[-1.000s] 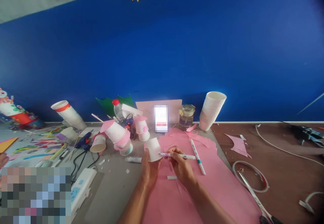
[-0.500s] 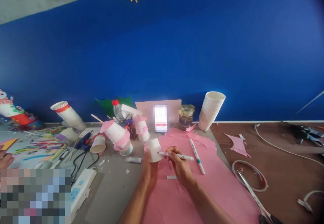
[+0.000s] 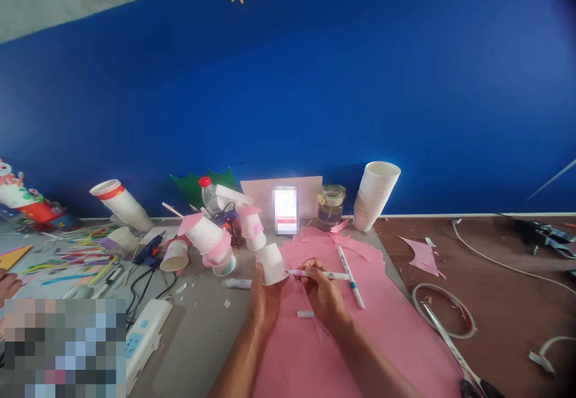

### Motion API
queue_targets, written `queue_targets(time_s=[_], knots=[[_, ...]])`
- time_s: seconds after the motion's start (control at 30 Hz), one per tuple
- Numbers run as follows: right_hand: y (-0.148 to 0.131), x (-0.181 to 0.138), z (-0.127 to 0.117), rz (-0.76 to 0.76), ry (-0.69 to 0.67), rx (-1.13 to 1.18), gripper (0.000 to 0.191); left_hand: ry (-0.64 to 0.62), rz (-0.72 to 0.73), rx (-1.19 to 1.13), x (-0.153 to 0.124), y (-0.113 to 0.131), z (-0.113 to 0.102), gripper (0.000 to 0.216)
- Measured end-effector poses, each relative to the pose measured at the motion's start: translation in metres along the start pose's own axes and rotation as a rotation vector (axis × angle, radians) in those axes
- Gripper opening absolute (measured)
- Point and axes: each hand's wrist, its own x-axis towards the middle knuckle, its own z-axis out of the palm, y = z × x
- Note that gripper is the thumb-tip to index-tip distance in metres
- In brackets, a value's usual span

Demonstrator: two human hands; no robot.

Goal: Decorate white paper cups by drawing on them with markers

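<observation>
Paper cup (image 3: 271, 264), tilted, is mid-frame above the near table area, held up by the person. Left to right: another person's hand (image 3: 8, 285) at the frame edge (mostly cut off), loose coloured pens (image 3: 85, 251), power strip (image 3: 146, 338), then pink-trimmed cups (image 3: 202, 234) joined in a leaning stack. Next, left hand (image 3: 264, 302), fingers wrapped on the cup from below and its left side. Right hand (image 3: 324, 295) pinches a white marker (image 3: 336, 276), tip at or just beside the cup's right edge (contact too small to tell). Loose cap (image 3: 305, 314) lies on pink paper (image 3: 391, 344), second marker (image 3: 351, 278) near the right hand. Farther right: tall cup stack (image 3: 377, 197), scissors (image 3: 452, 344). Step in hand looks like marking the cup; next stroke calls for a steady left grip and light tip pressure.
</observation>
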Motion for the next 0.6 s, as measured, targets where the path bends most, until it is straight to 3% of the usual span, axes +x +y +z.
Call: queue_targets(time_s=[0.6], knots=[[0.002, -0.0032, 0.0027, -0.045, -0.068, -0.12, 0.014, 0.013, 0.013, 0.069, -0.0003, -0.0036, 0.0016, 0.035]])
